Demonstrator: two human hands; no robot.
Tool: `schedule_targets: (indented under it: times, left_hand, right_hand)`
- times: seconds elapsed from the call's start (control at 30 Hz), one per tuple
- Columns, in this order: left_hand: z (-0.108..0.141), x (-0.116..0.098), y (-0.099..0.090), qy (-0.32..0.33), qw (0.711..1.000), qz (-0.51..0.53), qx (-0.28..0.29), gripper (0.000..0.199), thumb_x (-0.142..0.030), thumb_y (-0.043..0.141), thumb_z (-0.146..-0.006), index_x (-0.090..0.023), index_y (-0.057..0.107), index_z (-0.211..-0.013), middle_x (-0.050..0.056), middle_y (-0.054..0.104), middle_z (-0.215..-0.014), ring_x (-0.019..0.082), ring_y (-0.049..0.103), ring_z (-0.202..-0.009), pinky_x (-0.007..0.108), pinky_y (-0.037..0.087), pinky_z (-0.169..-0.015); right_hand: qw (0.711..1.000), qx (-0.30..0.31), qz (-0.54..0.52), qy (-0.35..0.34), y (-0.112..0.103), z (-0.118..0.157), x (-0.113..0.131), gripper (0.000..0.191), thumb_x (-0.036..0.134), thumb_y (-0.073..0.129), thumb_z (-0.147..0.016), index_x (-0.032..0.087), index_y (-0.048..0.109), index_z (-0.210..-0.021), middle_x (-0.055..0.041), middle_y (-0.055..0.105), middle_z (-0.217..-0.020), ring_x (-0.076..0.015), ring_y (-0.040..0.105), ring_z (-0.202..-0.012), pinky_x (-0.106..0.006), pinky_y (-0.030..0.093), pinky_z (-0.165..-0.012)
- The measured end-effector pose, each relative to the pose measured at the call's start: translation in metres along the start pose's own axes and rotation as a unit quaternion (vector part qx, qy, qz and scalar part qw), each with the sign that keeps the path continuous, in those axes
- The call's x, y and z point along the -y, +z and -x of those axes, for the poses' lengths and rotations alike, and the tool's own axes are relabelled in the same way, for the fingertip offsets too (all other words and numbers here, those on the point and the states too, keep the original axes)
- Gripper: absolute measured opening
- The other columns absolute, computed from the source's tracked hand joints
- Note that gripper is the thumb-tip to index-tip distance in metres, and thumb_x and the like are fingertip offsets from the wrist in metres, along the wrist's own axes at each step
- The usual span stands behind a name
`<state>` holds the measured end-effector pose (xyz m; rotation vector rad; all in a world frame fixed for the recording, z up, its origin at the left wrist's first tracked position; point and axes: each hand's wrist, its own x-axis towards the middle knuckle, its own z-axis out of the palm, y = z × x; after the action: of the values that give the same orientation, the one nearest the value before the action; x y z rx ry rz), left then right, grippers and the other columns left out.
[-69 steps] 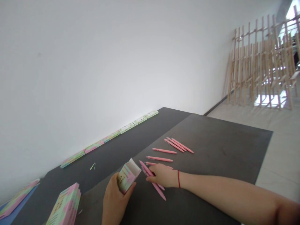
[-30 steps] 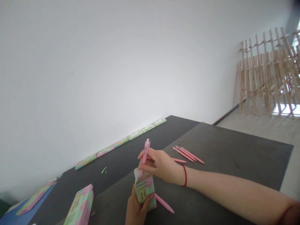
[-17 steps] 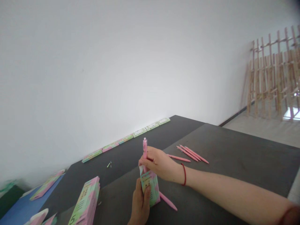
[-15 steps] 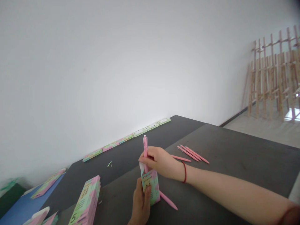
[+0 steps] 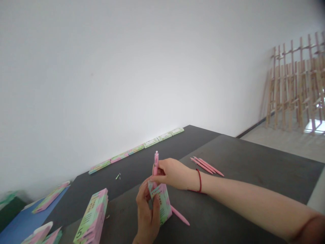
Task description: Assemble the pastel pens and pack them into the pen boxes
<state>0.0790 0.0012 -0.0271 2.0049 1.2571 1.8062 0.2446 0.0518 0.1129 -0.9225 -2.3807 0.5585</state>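
My left hand (image 5: pixel 148 211) is closed around a small green and pink printed box (image 5: pixel 164 206), held upright with its top end open. A pink pen (image 5: pixel 156 162) stands upright, its lower end inside the box's mouth. My right hand (image 5: pixel 176 174), with a red cord on the wrist, pinches that pen just above the opening. Part of the box is covered by my left fingers. Behind the box, another pink pen (image 5: pixel 180 215) lies on the dark table, its upper part hidden. Several more pink pens (image 5: pixel 207 166) lie together beyond my right wrist.
A stack of printed boxes (image 5: pixel 91 215) sits left of my hands. More flat boxes (image 5: pixel 137 149) line the wall edge of the table (image 5: pixel 254 162). Small scraps (image 5: pixel 118 176) lie mid-table. At far left is a blue surface (image 5: pixel 15 220); wooden racks (image 5: pixel 297 88) stand at the right.
The pen in my right hand has gone slightly lower into the box. My left fingers have moved up to the box's open top, and the box tilts a little more.
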Motion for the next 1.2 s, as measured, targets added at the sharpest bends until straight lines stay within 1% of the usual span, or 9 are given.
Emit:
schedule_targets:
  times: [0.07,0.17,0.37,0.47,0.57,0.73,0.87,0.97,1.2]
  left_hand:
    - [-0.009,-0.008,-0.005,0.014,1.0,0.01,0.019,0.037,-0.021,0.049,-0.089,-0.026,0.043,-0.125,0.011,0.042,-0.132,0.024,0.047,-0.119,0.038,0.047,-0.091]
    - [-0.021,-0.019,-0.012,-0.006,0.999,0.018,0.043,0.022,-0.024,0.046,-0.091,-0.024,0.052,-0.112,0.011,0.047,-0.126,0.023,0.05,-0.114,0.035,0.05,-0.084]
    - [-0.029,-0.025,-0.013,-0.037,0.996,0.077,0.028,0.007,-0.026,0.045,-0.092,-0.022,0.051,-0.093,0.008,0.054,-0.114,0.02,0.055,-0.104,0.033,0.047,-0.083]
    - [-0.027,-0.024,-0.01,-0.041,0.995,0.087,0.018,0.008,-0.026,0.043,-0.093,-0.023,0.049,-0.091,0.006,0.055,-0.111,0.018,0.054,-0.101,0.031,0.044,-0.084]
    - [-0.026,-0.024,-0.01,-0.036,0.997,0.066,0.006,0.01,-0.027,0.043,-0.093,-0.023,0.052,-0.094,0.005,0.055,-0.108,0.018,0.052,-0.1,0.03,0.042,-0.085]
    - [-0.026,-0.024,-0.011,-0.057,0.995,0.048,0.059,0.02,-0.031,0.038,-0.094,-0.022,0.055,-0.096,0.004,0.055,-0.097,0.018,0.053,-0.091,0.029,0.042,-0.081]
    - [-0.022,-0.026,-0.006,-0.13,0.99,0.046,-0.003,0.014,-0.037,0.043,-0.092,-0.023,0.046,-0.095,0.002,0.053,-0.093,0.016,0.053,-0.079,0.028,0.043,-0.072]
    - [-0.018,-0.026,-0.002,-0.145,0.988,0.043,-0.012,0.019,-0.039,0.045,-0.091,-0.023,0.041,-0.1,0.004,0.052,-0.1,0.018,0.055,-0.085,0.03,0.046,-0.073]
    - [-0.014,-0.021,0.002,-0.117,0.993,-0.007,0.007,0.03,-0.031,0.05,-0.088,-0.021,0.039,-0.115,0.01,0.054,-0.111,0.021,0.058,-0.099,0.037,0.048,-0.082]
  right_hand:
    - [0.999,0.013,0.019,-0.038,0.001,0.001,0.0,0.032,0.042,0.049,-0.09,0.015,0.058,-0.074,0.0006,0.053,-0.063,-0.0091,0.041,-0.054,-0.022,0.023,-0.051]
    - [0.996,0.013,0.047,-0.078,0.002,0.003,0.001,0.033,0.031,0.039,-0.095,0.015,0.056,-0.073,-0.0005,0.052,-0.064,-0.0097,0.04,-0.055,-0.023,0.024,-0.053]
    - [0.999,-0.041,-0.004,-0.029,0.003,0.011,0.006,0.013,0.024,0.047,-0.089,0.015,0.055,-0.088,-0.0006,0.058,-0.068,-0.0099,0.047,-0.057,-0.022,0.027,-0.054]
    - [0.998,-0.063,-0.002,-0.03,0.003,0.015,0.008,0.014,0.03,0.052,-0.087,0.016,0.054,-0.089,0.0006,0.058,-0.069,-0.0101,0.048,-0.058,-0.021,0.025,-0.052]
    - [0.997,-0.057,0.022,-0.04,0.003,0.016,0.007,0.014,0.03,0.055,-0.085,0.017,0.054,-0.082,0.0013,0.056,-0.068,-0.0094,0.045,-0.057,-0.021,0.023,-0.051]
    - [0.997,-0.054,0.039,-0.046,0.005,0.014,0.001,0.01,0.024,0.052,-0.084,0.016,0.051,-0.077,0.0023,0.053,-0.066,-0.0087,0.04,-0.056,-0.021,0.024,-0.052]
    - [0.994,-0.08,0.054,-0.054,0.008,0.013,0.002,0.009,0.022,0.05,-0.085,0.016,0.05,-0.079,0.002,0.052,-0.068,-0.0095,0.041,-0.059,-0.022,0.025,-0.055]
    - [0.992,-0.079,0.066,-0.075,0.01,0.011,0.005,0.009,0.021,0.053,-0.083,0.016,0.05,-0.076,0.0015,0.052,-0.071,-0.0102,0.042,-0.063,-0.022,0.026,-0.057]
    - [0.99,-0.031,0.069,-0.116,0.01,0.003,-0.001,0.011,0.024,0.057,-0.084,0.016,0.056,-0.077,-0.0014,0.057,-0.075,-0.0139,0.048,-0.074,-0.023,0.031,-0.063]
